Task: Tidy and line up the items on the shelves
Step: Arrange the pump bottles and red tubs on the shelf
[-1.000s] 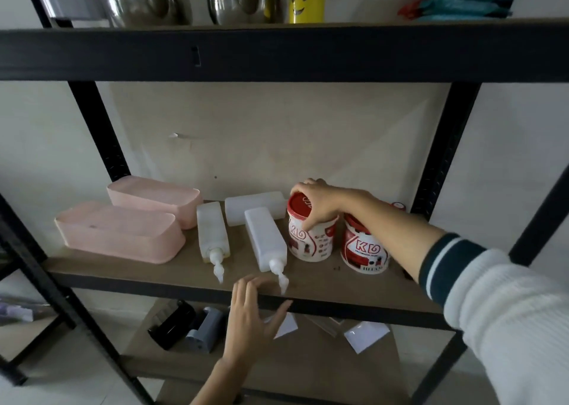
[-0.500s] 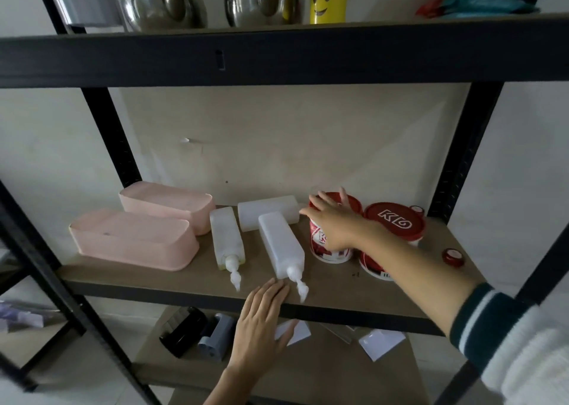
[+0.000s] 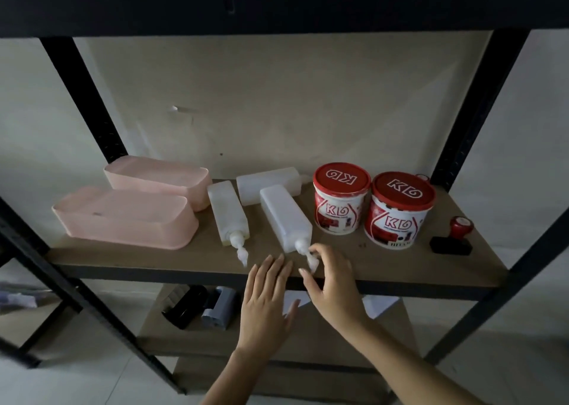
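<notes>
A: What lies on the brown wooden shelf [image 3: 385, 263] with the black metal frame?

B: I take the right one of the two lying white plastic pump bottles [image 3: 284, 218] as the landmark. It lies on its side with the pump nozzle toward the front edge of the shelf. Just left of it lies a second white plastic pump bottle [image 3: 228, 213], also with its nozzle to the front. Behind the landmark bottle a third white plastic bottle [image 3: 268, 183] lies crosswise and touches it.

A: And further left?

B: Two pale pink oblong plastic boxes [image 3: 126, 217], one behind the other, upside down. To the right of the landmark bottle stand two white round tubs with red lids [image 3: 338, 200], side by side and upright. Further right there is a stamp with a red knob and black base [image 3: 452, 238].

A: What do the hands do?

B: The right hand [image 3: 332, 284] is at the nozzle of the landmark bottle, its fingers curved around it; the picture is blurred there, so I cannot tell if it really pinches it. The left hand [image 3: 268, 303] is flat with straight fingers, released, and its fingertips are at the front edge of the shelf just below the same bottle.
</notes>
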A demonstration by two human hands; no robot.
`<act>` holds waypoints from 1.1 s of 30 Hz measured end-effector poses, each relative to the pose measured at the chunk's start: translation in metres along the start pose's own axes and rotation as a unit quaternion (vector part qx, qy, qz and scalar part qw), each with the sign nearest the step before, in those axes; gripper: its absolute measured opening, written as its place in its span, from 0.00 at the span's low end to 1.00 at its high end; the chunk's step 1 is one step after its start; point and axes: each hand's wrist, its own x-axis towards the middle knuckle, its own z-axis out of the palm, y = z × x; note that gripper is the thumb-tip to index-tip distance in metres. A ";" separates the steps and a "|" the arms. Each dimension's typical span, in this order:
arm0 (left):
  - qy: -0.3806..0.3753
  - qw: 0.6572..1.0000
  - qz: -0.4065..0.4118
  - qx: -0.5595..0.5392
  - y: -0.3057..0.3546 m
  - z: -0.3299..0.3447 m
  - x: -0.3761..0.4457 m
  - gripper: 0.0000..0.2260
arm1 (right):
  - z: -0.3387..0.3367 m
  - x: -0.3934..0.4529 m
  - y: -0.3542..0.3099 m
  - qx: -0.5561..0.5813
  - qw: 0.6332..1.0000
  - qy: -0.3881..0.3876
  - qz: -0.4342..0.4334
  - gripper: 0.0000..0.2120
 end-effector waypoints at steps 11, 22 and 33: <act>-0.015 1.000 -0.005 -0.010 0.000 -0.003 -0.002 0.33 | -0.039 0.082 -0.040 0.054 0.994 0.091 -0.032 0.09; -0.049 0.999 -0.010 -0.009 0.000 -0.007 -0.001 0.34 | -0.004 0.218 -0.059 -0.017 0.998 0.047 0.047 0.15; -0.076 0.997 -0.002 -0.006 -0.002 -0.013 0.000 0.36 | -0.006 0.200 -0.051 0.011 1.000 0.027 0.009 0.29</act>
